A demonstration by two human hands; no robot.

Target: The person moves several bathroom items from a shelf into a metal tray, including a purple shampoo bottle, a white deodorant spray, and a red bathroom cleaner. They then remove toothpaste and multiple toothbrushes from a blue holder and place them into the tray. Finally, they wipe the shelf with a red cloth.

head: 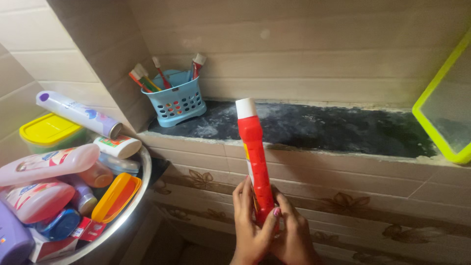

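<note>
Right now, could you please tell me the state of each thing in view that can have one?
Red tube: upright, white cap on, held by both hands.
Left hand: wrapped around the tube's base.
Right hand: wrapped around the tube's base.
Blue basket: upright on the ledge, holding toothbrushes.
Dark ledge: dusty with white smears.
Metal basin: piled full of bottles and containers.
Spray can: lying on its side, capped.

Both wrists run off the bottom edge of the frame. The left hand (251,221) and right hand (293,235) cover the lower end of the red tube (256,157). At the right edge, the green-rimmed container (431,125) is cut off. At lower left, the steel basin (140,196) and a purple bottle (12,240) leave the frame; lower bottles lie half buried.
</note>
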